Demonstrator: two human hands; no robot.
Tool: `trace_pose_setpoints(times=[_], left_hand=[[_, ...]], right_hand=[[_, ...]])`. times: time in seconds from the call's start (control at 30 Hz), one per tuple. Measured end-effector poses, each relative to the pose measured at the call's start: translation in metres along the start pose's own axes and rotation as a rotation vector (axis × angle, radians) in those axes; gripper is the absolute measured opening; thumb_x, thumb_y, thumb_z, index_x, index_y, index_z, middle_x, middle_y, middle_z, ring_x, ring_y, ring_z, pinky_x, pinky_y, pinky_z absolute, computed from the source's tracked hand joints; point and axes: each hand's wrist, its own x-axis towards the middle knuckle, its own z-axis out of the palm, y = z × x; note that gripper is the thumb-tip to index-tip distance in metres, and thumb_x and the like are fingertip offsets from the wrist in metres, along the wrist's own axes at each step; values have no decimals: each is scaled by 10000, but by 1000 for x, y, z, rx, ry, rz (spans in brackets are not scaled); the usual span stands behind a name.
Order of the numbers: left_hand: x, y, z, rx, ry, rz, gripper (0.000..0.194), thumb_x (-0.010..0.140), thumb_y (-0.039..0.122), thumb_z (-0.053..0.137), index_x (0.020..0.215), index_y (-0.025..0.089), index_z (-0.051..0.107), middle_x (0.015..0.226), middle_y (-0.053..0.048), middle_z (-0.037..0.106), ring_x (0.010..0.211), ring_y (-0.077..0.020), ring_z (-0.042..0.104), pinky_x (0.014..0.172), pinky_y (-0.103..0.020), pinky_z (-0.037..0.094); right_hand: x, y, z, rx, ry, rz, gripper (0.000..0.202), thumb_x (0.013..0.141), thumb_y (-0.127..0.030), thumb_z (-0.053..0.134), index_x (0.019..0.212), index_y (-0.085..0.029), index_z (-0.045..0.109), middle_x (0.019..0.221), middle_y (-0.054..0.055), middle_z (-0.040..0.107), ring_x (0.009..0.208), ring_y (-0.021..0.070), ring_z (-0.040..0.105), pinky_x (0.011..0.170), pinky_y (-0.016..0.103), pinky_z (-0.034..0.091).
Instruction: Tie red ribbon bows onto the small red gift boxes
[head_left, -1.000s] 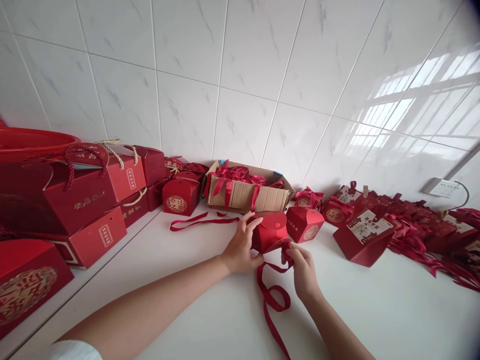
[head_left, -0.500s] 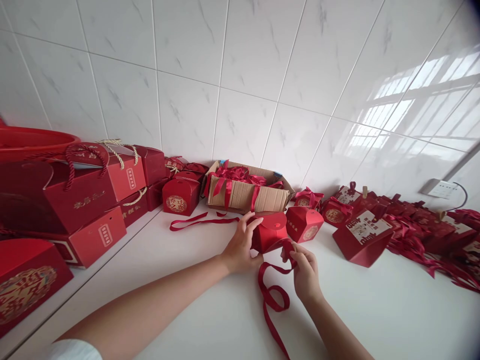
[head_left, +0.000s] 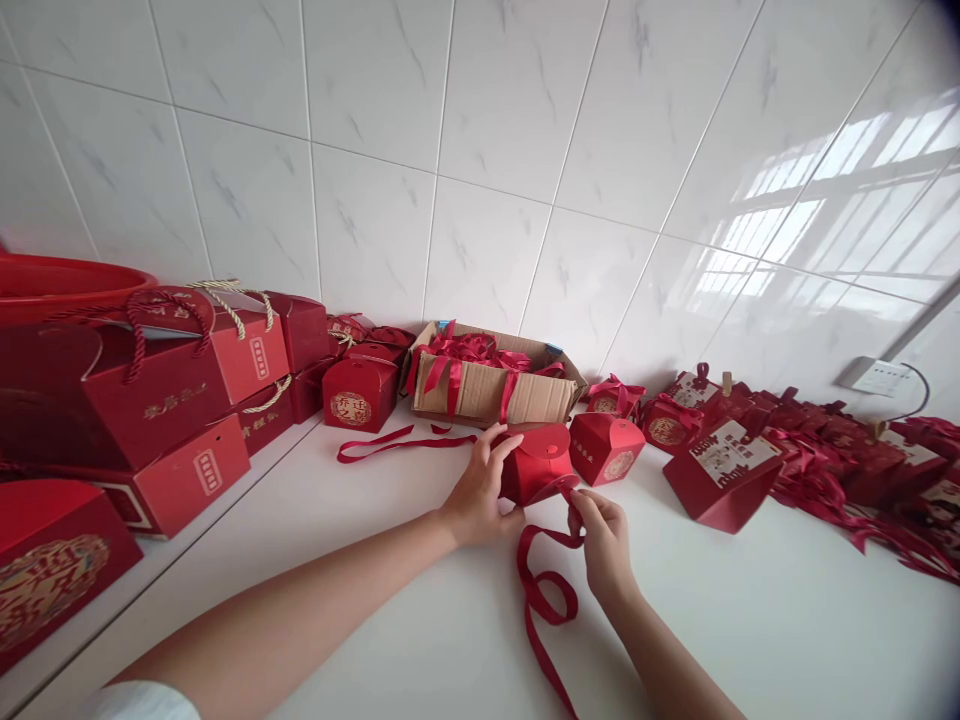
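Note:
A small red gift box (head_left: 537, 462) lies tipped on the white table, one rounded flap with a hole facing up. My left hand (head_left: 480, 490) grips its left side, fingers over the top edge and thumb low at the front. At the box's near right edge, my right hand (head_left: 600, 530) pinches a dark red ribbon (head_left: 551, 590) against the lower flap. From those fingers the ribbon drops to the table, loops once and trails toward me. Whether its end passes through the flap's hole is hidden by my fingertips. Another red gift box (head_left: 606, 447) stands just to the right.
Behind stands a cardboard box (head_left: 495, 390) of red ribbons. Larger red boxes with rope handles (head_left: 165, 370) are stacked at left beside a red basin (head_left: 75, 278). A loose ribbon (head_left: 405, 446) lies left of my hand. Tilted at right is a red box (head_left: 720, 475), before many ribboned ones.
My right fingers have shifted slightly left and closed in at the flap's edge, with less ribbon showing above them. The left hand and the box stay nearly in place.

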Motion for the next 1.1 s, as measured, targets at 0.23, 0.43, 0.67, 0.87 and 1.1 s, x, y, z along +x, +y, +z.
trace_pose_setpoints(times=[0.23, 0.43, 0.67, 0.87, 1.1], left_hand=[[1, 1, -1, 23, 9, 44, 923, 638, 213, 688, 1392, 275, 159, 1395, -167, 158, 1289, -406, 265, 924, -558, 394], [1, 1, -1, 28, -4, 37, 924, 646, 234, 689, 1393, 280, 145, 1405, -164, 144, 1302, -398, 245, 926, -557, 409], [1, 1, -1, 36, -13, 30, 938, 624, 188, 687, 1389, 277, 151, 1410, -161, 140, 1290, -403, 261, 920, -550, 414], [2, 2, -1, 32, 2, 44, 926, 623, 170, 674, 1385, 261, 156, 1397, -168, 149, 1288, -400, 266, 908, -557, 422], [1, 1, -2, 29, -10, 47, 954, 593, 127, 662, 1390, 271, 157, 1406, -161, 136, 1292, -409, 250, 893, -559, 431]], right_hand=[[0, 3, 3, 12, -35, -65, 285, 809, -414, 538, 639, -189, 505, 577, -34, 402, 548, 107, 358, 479, 217, 338], [0, 3, 1, 4, -4, -112, 272, 833, -406, 527, 666, -191, 518, 591, -33, 423, 571, 110, 383, 509, 219, 362], [3, 6, 0, -34, 42, -119, 169, 800, -357, 552, 769, -194, 588, 757, 14, 572, 696, 150, 486, 578, 256, 422], [3, 6, 2, -80, 103, -162, 168, 753, -342, 617, 832, -219, 532, 743, -12, 560, 641, 135, 476, 542, 246, 411], [1, 5, 3, -42, 69, -190, 181, 808, -374, 574, 760, -205, 532, 723, -10, 531, 642, 119, 463, 571, 234, 404]])
